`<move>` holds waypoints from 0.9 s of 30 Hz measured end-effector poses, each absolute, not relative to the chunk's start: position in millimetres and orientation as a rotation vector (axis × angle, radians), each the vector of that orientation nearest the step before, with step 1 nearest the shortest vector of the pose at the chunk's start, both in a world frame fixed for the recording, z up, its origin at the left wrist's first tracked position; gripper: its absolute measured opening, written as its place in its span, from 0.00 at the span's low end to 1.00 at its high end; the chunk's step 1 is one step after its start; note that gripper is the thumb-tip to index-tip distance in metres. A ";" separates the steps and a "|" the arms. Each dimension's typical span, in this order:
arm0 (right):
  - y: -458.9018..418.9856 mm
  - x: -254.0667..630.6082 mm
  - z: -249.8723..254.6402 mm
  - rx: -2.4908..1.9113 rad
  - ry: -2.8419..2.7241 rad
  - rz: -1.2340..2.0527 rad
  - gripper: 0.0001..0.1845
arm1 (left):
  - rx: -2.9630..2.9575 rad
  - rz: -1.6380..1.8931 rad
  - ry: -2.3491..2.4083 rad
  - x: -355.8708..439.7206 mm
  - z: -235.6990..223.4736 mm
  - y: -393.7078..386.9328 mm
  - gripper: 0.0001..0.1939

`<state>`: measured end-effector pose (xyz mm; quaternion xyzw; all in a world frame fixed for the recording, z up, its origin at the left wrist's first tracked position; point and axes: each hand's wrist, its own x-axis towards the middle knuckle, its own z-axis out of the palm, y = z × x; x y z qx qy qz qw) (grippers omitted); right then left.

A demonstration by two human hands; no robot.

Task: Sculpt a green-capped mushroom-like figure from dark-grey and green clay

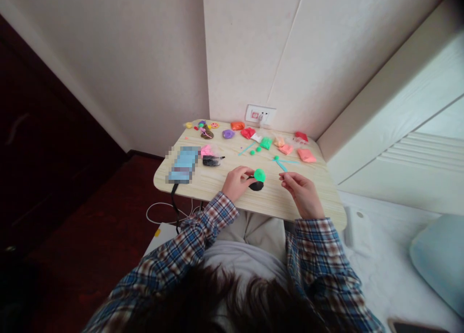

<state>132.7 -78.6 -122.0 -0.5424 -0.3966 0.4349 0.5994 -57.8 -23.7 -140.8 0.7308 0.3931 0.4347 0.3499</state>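
Note:
My left hand (237, 180) is closed, thumb and forefinger at the side of a bright green clay ball (259, 175). Just under the ball is a rounded black lump (257, 185); whether the two are joined I cannot tell. My right hand (299, 190) is pinched to the right of them, with something thin and pale at its fingertips, too small to name. Beyond those fingers a light blue stick-like tool (281, 165) slants away, a small green ball (276, 157) at its far end. Two more small green balls (258, 149) lie farther back.
Soft clay packets, red (248, 133), green (266, 143) and coral (306, 155), line the table's (203, 183) back and right. A black packet (212, 161) and a phone-like device (184, 165) with a dark cable lie left. A wall socket (260, 114) is behind.

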 end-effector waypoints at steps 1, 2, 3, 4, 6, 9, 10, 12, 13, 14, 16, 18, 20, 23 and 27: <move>-79.9 132.0 -123.9 -1.259 -0.920 1.015 0.13 | 1.874 1.123 1.010 -55.8 -141.6 -20.9 0.05; -80.7 131.5 -125.8 -1.258 -0.919 1.019 0.14 | 1.862 1.116 0.998 -54.8 -142.1 -18.4 0.04; -80.8 130.9 -127.7 -1.256 -0.916 1.021 0.15 | 1.850 1.112 0.987 -54.5 -142.4 -16.5 0.03; -80.2 130.0 -129.7 -1.253 -0.913 1.020 0.15 | 1.838 1.109 0.978 -54.5 -142.5 -15.2 0.03; -77.3 126.8 -133.8 -1.244 -0.909 1.013 0.16 | 1.814 1.110 0.966 -54.7 -142.5 -14.1 0.03; -71.1 118.2 -139.4 -1.230 -0.922 0.995 0.14 | 1.780 1.113 0.951 -54.0 -143.0 -14.3 0.03; -69.2 114.6 -141.0 -1.226 -0.933 0.987 0.13 | 1.770 1.112 0.946 -53.7 -143.5 -14.2 0.03; -66.4 107.4 -143.5 -1.217 -0.961 0.964 0.11 | 1.749 1.112 0.935 -53.1 -144.9 -13.5 0.03; -65.5 104.0 -144.5 -1.212 -0.975 0.949 0.10 | 1.739 1.111 0.931 -52.9 -145.7 -12.9 0.04; -64.7 100.9 -145.5 -1.205 -0.989 0.936 0.10 | 1.729 1.110 0.928 -52.8 -146.4 -12.3 0.04; -63.6 95.7 -147.1 -1.191 -1.010 0.911 0.10 | 1.711 1.108 0.925 -52.7 -147.4 -11.4 0.04; -62.5 91.7 -148.6 -1.177 -1.024 0.890 0.11 | 1.695 1.106 0.923 -52.7 -147.5 -11.0 0.04; -61.4 88.4 -149.7 -1.171 -1.031 0.868 0.11 | 1.683 1.105 0.919 -52.5 -147.0 -11.0 0.04; -59.8 83.9 -150.3 -1.173 -1.031 0.834 0.12 | 1.666 1.109 0.920 -52.2 -146.3 -11.3 0.04; -57.7 80.5 -150.6 -1.181 -1.028 0.805 0.11 | 1.655 1.115 0.922 -51.8 -146.2 -11.2 0.03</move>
